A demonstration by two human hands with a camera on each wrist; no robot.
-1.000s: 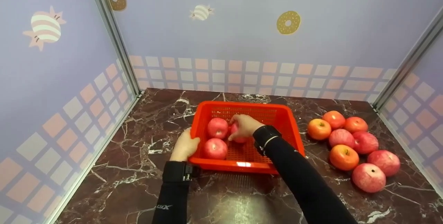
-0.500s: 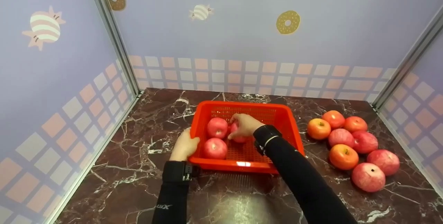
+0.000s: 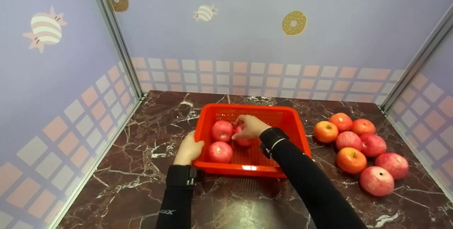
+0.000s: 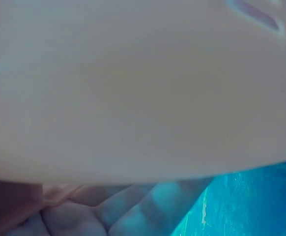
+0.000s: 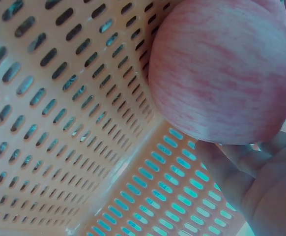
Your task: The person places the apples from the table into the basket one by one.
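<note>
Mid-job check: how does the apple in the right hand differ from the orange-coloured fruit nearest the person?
Colour: the held apple is pinkish red and streaked; the orange-coloured fruit is mostly orange.
Place: the held apple is inside the red basket; the orange-coloured fruit sits on the marbled tabletop.
Contact: the right hand grips the held apple; no hand touches the orange-coloured fruit.
Shared: both are rounded.

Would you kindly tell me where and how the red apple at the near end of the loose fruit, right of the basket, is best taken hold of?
Probably from above and the near side, gripping the left and right flanks at the widest part: the red apple is round, its near side is open, and neighbouring fruits crowd its far side.
</note>
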